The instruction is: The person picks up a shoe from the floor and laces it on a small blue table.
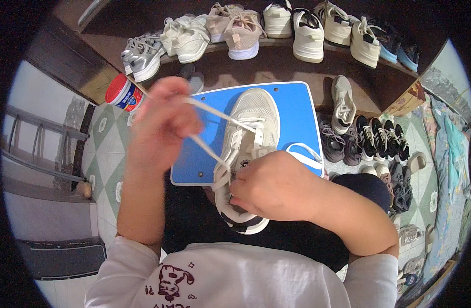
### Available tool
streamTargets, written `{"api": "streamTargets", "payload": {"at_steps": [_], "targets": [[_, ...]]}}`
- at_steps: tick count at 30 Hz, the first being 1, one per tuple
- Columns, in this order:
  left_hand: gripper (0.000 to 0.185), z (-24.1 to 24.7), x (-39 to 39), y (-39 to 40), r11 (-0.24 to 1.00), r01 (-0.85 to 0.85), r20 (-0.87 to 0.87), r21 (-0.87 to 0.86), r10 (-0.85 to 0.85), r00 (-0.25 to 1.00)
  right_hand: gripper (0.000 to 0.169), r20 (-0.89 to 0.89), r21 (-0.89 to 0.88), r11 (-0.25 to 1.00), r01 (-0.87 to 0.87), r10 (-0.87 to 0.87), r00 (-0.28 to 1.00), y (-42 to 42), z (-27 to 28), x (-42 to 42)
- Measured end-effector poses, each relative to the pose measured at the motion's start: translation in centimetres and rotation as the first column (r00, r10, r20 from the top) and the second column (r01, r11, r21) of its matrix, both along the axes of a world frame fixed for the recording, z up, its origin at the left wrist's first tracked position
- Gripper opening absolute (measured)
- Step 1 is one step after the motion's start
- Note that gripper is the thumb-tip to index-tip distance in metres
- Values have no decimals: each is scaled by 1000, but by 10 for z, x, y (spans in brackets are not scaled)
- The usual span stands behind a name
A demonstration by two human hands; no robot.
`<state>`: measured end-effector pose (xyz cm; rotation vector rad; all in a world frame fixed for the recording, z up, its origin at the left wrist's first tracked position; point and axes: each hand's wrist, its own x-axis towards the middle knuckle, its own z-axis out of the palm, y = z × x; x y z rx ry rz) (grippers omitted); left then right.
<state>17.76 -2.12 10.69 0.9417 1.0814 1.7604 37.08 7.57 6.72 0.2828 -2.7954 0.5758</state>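
Note:
A beige mesh sneaker point(256, 104) lies sole down on a blue board with a white rim point(301, 115), its toe pointing away from me and its heel over my lap. My left hand point(168, 115), blurred, is raised left of the shoe. From it a pale shoelace point(210, 111) runs taut to the eyelets, and a second length runs down to the shoe's side by my right hand. My right hand point(272, 184) is at the shoe's opening, fingers bent against the inner edge; its fingertips are partly hidden. Another white lace loop point(304, 152) rests on the board's right side.
Several sneakers point(241, 34) line a brown shelf beyond the board. A red-lidded tub point(122, 92) stands at the left. More shoes point(366, 138) stand on the tiled floor at the right, near a patterned cloth point(443, 184). A metal rack point(43, 134) is at far left.

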Motion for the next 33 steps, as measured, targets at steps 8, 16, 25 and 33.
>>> {"api": "streamTargets", "payload": {"at_steps": [8, 16, 25, 33], "targets": [[17, 9, -105, -95, 867, -441, 174, 232, 409, 896, 24, -26, -291, 952, -90, 86, 996, 20, 9, 1], [11, -30, -133, -120, 694, -715, -199, 80, 715, 671, 29, -150, -969, 227, -100, -213, 966, 57, 24, 17], [16, -26, -6, -66, 978, -198, -765, -71, 74, 640, 22, -401, -835, 389, -389, 53, 914, 31, 30, 7], [19, -1, 80, -25, 936, 215, -394, -281, -316, 863, 21, -403, -736, 565, -373, 78, 912, 29, 28, 4]]}}
